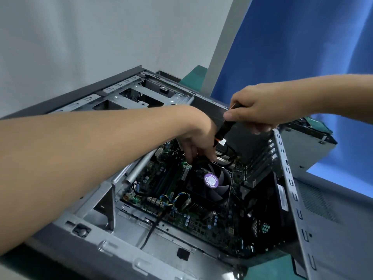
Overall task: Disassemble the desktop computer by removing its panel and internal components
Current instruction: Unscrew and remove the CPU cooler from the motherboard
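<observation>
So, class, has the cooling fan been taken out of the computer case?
No, the cooling fan sits on the motherboard inside the open case.

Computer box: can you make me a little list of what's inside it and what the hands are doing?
case: open, insides showing
motherboard: green, lying in the bottom
fan: black, purple sticker in the middle
left hand: reaching in, fingers curled round black cables beside the fan
right hand: gripping a black and orange tool above the case
</observation>
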